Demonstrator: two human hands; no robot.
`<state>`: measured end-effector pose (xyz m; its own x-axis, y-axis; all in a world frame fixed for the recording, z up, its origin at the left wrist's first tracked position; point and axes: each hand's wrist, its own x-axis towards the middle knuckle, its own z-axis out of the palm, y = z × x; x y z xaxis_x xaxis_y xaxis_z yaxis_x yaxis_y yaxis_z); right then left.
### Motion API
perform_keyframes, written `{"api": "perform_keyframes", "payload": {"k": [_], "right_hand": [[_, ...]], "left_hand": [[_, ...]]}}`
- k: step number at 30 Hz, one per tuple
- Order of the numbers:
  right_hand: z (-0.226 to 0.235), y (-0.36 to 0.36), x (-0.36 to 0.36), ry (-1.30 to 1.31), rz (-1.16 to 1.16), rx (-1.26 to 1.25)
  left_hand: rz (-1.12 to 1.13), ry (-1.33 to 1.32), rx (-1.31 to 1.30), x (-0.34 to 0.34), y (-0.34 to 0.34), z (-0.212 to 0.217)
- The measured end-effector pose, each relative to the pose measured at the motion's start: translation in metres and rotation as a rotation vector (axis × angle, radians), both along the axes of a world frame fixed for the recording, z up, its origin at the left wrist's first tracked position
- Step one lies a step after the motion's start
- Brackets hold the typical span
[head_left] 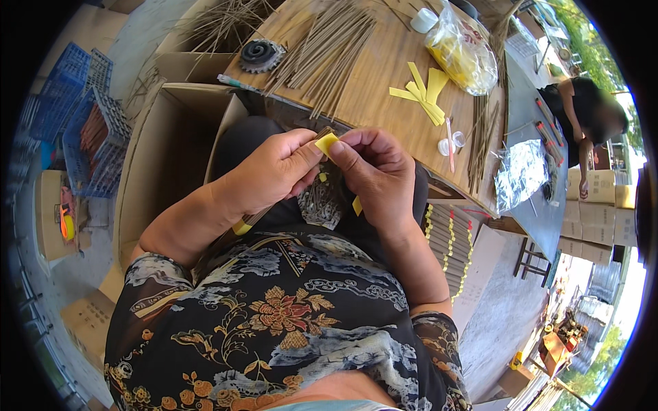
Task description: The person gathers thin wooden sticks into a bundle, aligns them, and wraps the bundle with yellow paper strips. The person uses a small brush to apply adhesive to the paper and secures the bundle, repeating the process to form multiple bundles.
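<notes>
- Grips a slim brown bundle [251, 220] in the closed left hand [274, 168], slanting from far right to near left above the lap.
- Pinches a yellow strip [327, 143] between thumb and forefinger of the right hand [377, 175], at the far end of the bundle.
- Brings both hands close together, just short of the near edge of a wooden table [384, 82].
- Shows more yellow at the near-left end of the bundle, and a further yellow piece [357, 205] just below the right hand; cannot tell from here about any link to the pinched strip.
- Has a loose spread of thin brown sticks [325, 55] on the far left of the table, beside a dark, coiled, toothed disc [262, 56].
- Has loose yellow strips [428, 92] farther right, near a clear plastic bag [462, 55] with yellow contents and a white cup [423, 20].
- Has small round containers [447, 147] near the right side of the table, with a second row of sticks [480, 144] beyond.
- Has crumpled shiny plastic [519, 175] on a grey table [541, 219] to the right, with a bent-over co-worker [582, 103] beyond.
- Has rows of yellow-banded bundles [449, 246] low on the near right.
- Has an open cardboard box [171, 137] just left of the legs, and blue crates [96, 144] farther left.
</notes>
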<state>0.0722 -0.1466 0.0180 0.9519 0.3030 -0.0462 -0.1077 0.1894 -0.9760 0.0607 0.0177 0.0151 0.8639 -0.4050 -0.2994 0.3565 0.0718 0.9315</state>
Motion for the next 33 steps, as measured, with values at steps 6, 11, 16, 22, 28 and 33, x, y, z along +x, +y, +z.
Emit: {"api": "perform_keyframes", "payload": {"k": [6, 11, 16, 22, 28, 33], "right_hand": [[0.0, 0.009, -0.006, -0.029, -0.077, 0.007], [0.008, 0.005, -0.008, -0.012, -0.025, -0.107], [0.009, 0.003, -0.008, -0.021, -0.015, -0.141], [0.014, 0.001, -0.007, -0.017, 0.023, -0.146], [0.011, -0.002, -0.003, -0.026, 0.05, -0.158], [0.01, -0.005, -0.004, 0.012, 0.053, -0.044]], "left_hand": [[0.036, -0.042, 0.006, -0.007, -0.003, 0.005], [0.003, -0.068, 0.041, -0.01, -0.002, 0.008], [0.015, 0.005, -0.063, -0.012, -0.001, 0.007], [-0.001, 0.007, -0.141, -0.012, 0.001, 0.011], [0.037, -0.041, -0.034, -0.013, -0.005, 0.008], [0.032, 0.02, -0.103, -0.014, -0.004, 0.012]]}}
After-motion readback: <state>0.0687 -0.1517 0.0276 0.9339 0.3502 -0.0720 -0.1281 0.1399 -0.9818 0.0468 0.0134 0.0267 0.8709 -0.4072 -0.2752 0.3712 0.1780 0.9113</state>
